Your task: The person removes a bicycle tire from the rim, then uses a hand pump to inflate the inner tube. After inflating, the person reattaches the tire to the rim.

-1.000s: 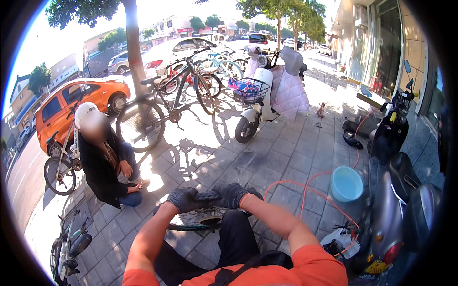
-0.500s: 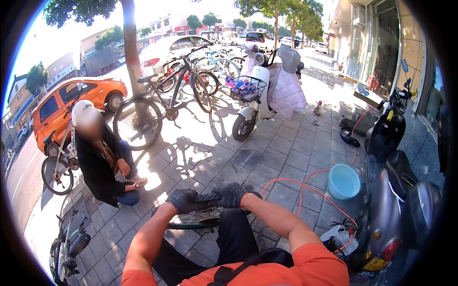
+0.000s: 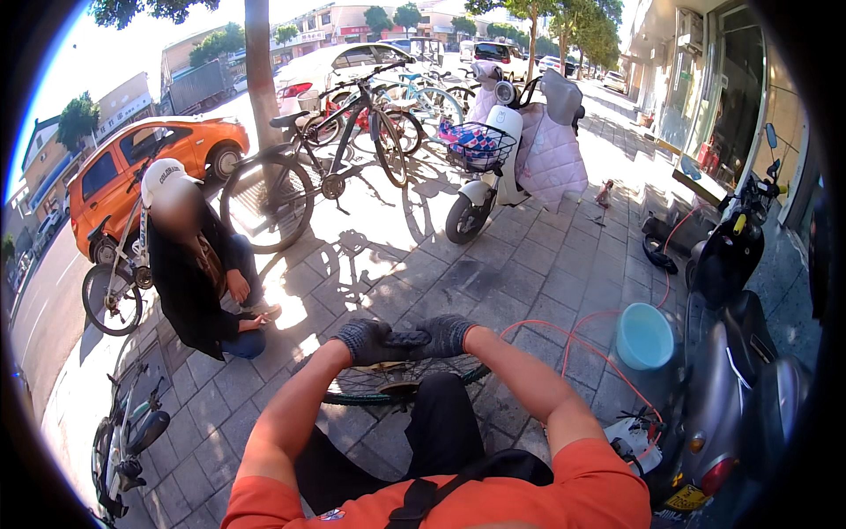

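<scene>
head view: the dark-grey-gloved left hand (image 3: 361, 342) and right hand (image 3: 443, 337) are closed together on the far edge of a black-tyred, wire-spoked bicycle wheel (image 3: 388, 384) before the black-trousered knees (image 3: 441, 414). even pressure from both sides should keep it steady. grey stone-block paving (image 3: 538, 282) spreads around, sunlit in patches, with a round light-blue plastic basin (image 3: 645, 337) to the right.
</scene>
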A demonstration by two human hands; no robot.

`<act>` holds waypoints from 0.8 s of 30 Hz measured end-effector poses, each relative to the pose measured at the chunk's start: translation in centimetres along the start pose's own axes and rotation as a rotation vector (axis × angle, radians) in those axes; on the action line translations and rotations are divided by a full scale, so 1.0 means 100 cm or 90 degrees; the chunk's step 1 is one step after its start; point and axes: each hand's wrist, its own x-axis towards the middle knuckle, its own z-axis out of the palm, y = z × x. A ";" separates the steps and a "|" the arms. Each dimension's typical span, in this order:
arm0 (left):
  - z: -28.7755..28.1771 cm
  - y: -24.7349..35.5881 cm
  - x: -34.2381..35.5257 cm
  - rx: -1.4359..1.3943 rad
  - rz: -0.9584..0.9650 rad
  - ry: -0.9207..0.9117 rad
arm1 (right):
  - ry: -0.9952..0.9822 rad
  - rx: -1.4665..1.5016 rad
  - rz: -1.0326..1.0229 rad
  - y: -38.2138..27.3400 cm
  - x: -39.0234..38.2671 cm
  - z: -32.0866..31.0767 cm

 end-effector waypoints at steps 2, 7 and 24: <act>0.013 -0.011 0.009 0.004 0.021 0.011 | 0.028 -0.023 -0.010 0.001 0.000 0.002; 0.000 0.001 -0.004 -0.029 -0.034 -0.004 | 0.127 -0.055 0.016 -0.020 -0.003 0.011; 0.061 -0.069 -0.049 -0.075 -0.074 0.419 | 0.176 -0.074 0.004 -0.030 -0.002 0.003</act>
